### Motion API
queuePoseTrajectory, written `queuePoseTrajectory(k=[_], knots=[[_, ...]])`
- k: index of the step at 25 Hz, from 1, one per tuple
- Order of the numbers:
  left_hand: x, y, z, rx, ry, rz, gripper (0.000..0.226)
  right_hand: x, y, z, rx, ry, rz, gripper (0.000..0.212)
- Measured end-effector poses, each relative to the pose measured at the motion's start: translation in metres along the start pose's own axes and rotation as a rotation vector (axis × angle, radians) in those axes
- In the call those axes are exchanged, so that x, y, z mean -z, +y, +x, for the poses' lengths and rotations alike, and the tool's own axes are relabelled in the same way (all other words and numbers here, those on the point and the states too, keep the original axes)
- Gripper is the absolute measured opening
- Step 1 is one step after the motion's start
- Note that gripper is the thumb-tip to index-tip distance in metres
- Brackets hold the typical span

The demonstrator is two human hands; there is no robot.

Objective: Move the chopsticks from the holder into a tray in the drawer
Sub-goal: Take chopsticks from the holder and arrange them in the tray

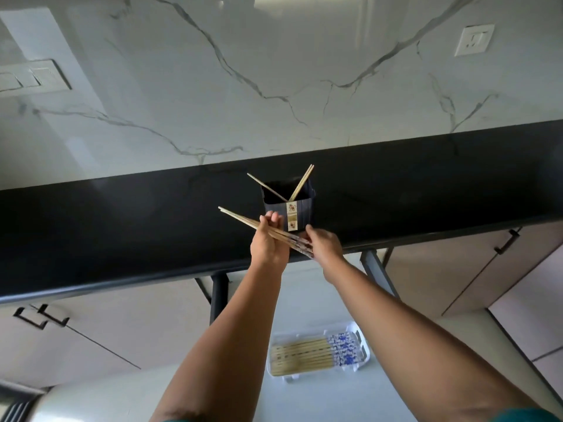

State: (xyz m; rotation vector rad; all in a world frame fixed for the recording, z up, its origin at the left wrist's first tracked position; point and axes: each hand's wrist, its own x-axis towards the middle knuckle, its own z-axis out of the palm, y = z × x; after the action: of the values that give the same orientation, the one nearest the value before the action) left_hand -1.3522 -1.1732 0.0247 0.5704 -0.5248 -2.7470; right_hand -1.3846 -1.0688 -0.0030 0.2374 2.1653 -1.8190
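A dark holder [289, 208] with a pale label stands on the black counter [122, 226]. Three bamboo chopsticks [300, 184] still lean inside it. Just in front of the holder, my left hand [268, 245] grips a bundle of chopsticks [243, 220] that slants from upper left to lower right. My right hand [324, 245] pinches the bundle's blue-patterned ends. Below, in the open drawer [304, 397], a white tray [364, 351] holds several chopsticks [304, 356] laid side by side.
A marble wall [274, 71] with a socket [473, 40] at the upper right and a switch plate [33, 76] on the left rises behind the counter. Beige cabinet doors with black handles [507, 240] flank the drawer, and its black rails [218, 296] run under the counter edge.
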Motion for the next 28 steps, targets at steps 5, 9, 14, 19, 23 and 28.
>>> queuePoseTrajectory(k=[5, 9, 14, 19, 23, 28], knots=[[0.059, -0.032, -0.015, 0.128, 0.125, 0.224, 0.026, 0.018, 0.061, -0.024, 0.073, -0.316, -0.486, 0.05], [0.1, -0.057, -0.026, 0.22, 0.141, 0.255, 0.035, 0.032, 0.099, -0.03, 0.095, -0.554, -0.77, 0.037], [0.129, -0.077, -0.027, 0.284, 0.234, 0.356, 0.034, 0.038, 0.14, -0.03, 0.205, -0.586, -0.994, 0.027], [0.167, -0.045, -0.011, 0.13, 0.503, 0.502, 0.018, 0.065, 0.173, -0.017, 0.123, -0.604, -1.295, 0.026], [0.207, -0.046, -0.018, 0.241, 0.474, 1.186, 0.02, 0.068, 0.197, -0.012, 0.154, -0.629, -1.433, 0.052], [0.251, -0.059, -0.043, 0.261, -0.155, 2.135, 0.025, 0.055, 0.218, -0.005, 0.186, -0.695, -1.583, 0.053]])
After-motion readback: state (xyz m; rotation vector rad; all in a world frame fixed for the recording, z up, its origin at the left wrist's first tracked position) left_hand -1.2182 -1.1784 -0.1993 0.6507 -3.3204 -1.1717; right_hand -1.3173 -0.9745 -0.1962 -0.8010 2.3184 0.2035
